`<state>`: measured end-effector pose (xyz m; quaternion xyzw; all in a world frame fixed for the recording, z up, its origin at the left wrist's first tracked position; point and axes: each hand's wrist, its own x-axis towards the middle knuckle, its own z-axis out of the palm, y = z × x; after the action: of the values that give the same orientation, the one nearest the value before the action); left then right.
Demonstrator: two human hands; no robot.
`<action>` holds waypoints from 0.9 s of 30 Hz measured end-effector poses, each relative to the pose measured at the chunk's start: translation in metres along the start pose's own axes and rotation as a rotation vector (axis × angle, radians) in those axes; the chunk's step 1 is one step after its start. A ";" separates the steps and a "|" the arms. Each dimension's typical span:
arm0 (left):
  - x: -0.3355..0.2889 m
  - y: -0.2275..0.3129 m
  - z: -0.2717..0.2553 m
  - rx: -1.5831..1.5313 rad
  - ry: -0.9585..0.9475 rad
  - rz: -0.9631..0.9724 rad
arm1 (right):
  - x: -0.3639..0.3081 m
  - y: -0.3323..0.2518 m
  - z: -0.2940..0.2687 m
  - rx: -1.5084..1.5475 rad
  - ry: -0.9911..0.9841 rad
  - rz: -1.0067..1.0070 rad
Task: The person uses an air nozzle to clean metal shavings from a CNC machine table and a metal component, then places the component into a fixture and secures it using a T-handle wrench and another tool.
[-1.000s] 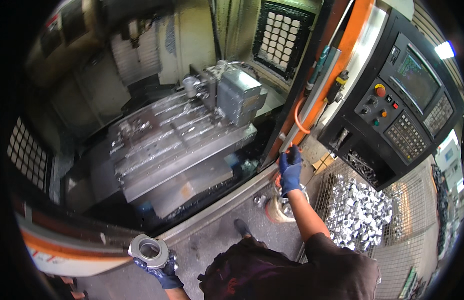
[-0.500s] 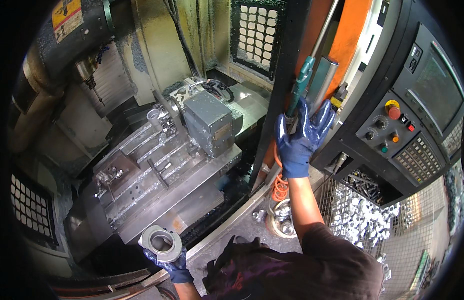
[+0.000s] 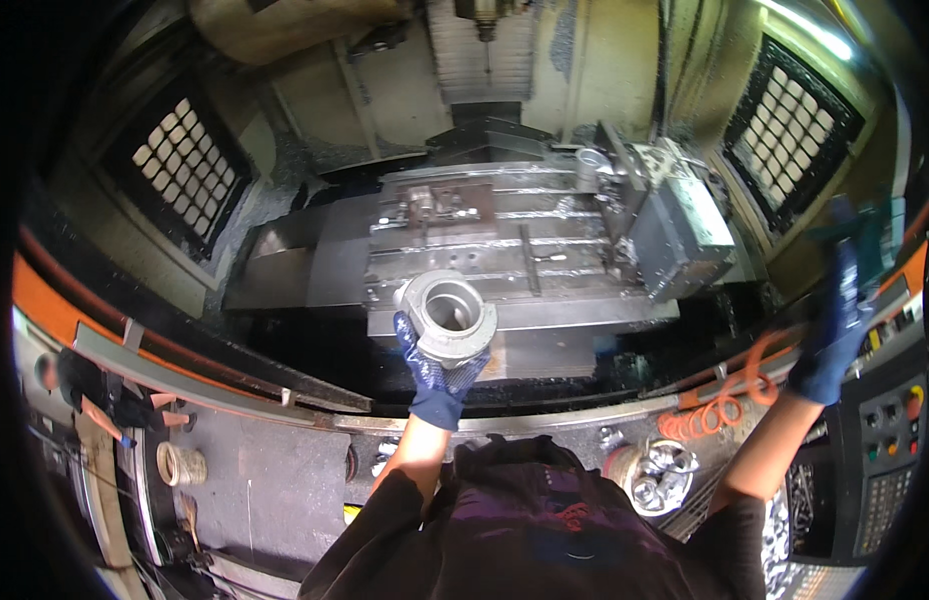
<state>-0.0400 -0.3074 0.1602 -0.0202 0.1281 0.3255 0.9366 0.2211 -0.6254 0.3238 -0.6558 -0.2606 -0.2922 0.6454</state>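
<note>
My left hand (image 3: 440,375), in a blue glove, is closed round a grey metal casting (image 3: 453,315) with a wide round bore and a flanged rim. It holds the casting, bore up, in front of the machine's slotted table (image 3: 505,235). Toward the right door frame, my right hand (image 3: 840,320), also gloved in blue, is raised and smeared by motion. Beside its fingers shows a blurred green air gun (image 3: 860,228); whether the fingers grip it is hard to see. A coiled orange air hose (image 3: 700,418) rises toward that hand.
A spindle with a thin tool (image 3: 488,45) hangs at the back. On the slotted table stand a grey boxy unit (image 3: 685,235) and a small fixture (image 3: 437,208). A bucket of metal parts (image 3: 650,475) and a control panel (image 3: 890,430) are right. Another person (image 3: 115,395) is far left.
The view has swung right to left across the machine, now facing its table. My left hand still holds the casting, now before the table. My right hand's spread fingers have become blurred.
</note>
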 end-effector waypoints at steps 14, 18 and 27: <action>-0.010 0.073 0.023 0.034 -0.247 0.276 | -0.295 -0.022 0.172 0.551 -1.553 0.846; -0.025 0.066 0.042 0.067 -0.168 0.290 | -0.311 -0.003 0.164 0.609 -1.539 1.049; 0.015 0.165 -0.007 0.091 0.153 0.662 | -0.267 -0.004 0.072 0.334 -1.585 0.880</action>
<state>-0.1312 -0.1693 0.1570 0.0398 0.2119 0.6033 0.7678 0.0367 -0.5443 0.1346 -0.6025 -0.3923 0.5556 0.4176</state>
